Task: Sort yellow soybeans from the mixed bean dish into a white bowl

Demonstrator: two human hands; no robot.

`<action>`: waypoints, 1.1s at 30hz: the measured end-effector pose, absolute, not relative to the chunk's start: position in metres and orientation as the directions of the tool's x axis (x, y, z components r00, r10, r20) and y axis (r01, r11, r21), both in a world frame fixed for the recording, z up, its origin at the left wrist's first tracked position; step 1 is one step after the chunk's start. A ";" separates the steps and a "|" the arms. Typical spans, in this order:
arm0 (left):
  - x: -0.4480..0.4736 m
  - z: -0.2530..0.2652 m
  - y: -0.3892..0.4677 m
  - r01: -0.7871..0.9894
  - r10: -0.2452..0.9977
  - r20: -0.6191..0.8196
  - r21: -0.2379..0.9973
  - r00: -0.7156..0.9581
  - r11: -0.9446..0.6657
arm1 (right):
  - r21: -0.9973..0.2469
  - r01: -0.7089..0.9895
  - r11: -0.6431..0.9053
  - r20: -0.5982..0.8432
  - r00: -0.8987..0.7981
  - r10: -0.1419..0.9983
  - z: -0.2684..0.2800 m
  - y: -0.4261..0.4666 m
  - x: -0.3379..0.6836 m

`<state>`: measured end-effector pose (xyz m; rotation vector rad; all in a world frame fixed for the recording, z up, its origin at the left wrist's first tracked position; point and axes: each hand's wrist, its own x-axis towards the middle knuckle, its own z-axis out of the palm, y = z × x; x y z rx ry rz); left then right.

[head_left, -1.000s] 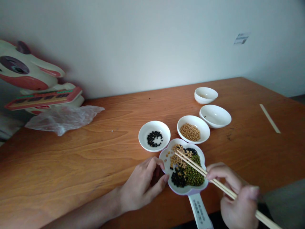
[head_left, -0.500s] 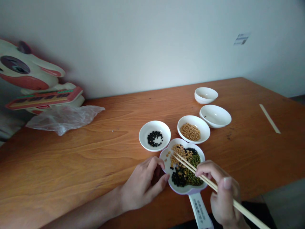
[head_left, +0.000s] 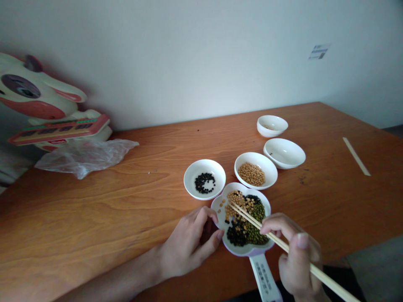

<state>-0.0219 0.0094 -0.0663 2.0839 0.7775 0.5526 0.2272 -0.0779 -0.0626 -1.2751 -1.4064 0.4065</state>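
A white and lilac flower-shaped pan [head_left: 234, 248] with a printed handle lies near the table's front edge. In it are yellow soybeans [head_left: 236, 197], green mung beans [head_left: 258, 213] and black beans [head_left: 236, 235], partly mixed. My left hand [head_left: 192, 239], fingers curled, holds the pan's left rim between thumb and fingers. My right hand [head_left: 296, 251] is closed round a pair of wooden chopsticks [head_left: 252, 220]. Their tips lie among the soybeans at the pan's upper left. Just beyond the pan stand a white bowl of black beans [head_left: 189, 184] and a white bowl of soybeans [head_left: 271, 172].
Two more white bowls [head_left: 292, 157] [head_left: 272, 130] stand farther back on the right, with a few specks inside. A pale strip [head_left: 356, 156] lies at the far right. A crumpled plastic bag [head_left: 88, 157] rests by a toy keyboard animal [head_left: 59, 105] on the left.
My right hand and the chopsticks have shifted very slightly to the right. The left hand, pan and bowls stay as they were.
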 end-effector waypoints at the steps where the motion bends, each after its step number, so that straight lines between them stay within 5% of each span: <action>1: -0.022 -0.066 0.010 0.334 0.694 0.108 0.817 0.712 -0.469 | -0.814 0.456 0.359 0.497 0.229 0.837 -0.062 -0.077 0.228; 27: -0.022 -0.066 0.010 0.327 0.688 0.110 0.819 0.718 -0.472 | -0.795 0.488 0.360 0.515 0.230 0.826 -0.061 -0.071 0.227; 33: -0.023 -0.065 0.010 0.331 0.691 0.107 0.819 0.715 -0.469 | -0.802 0.508 0.314 0.525 0.348 0.777 -0.062 -0.086 0.235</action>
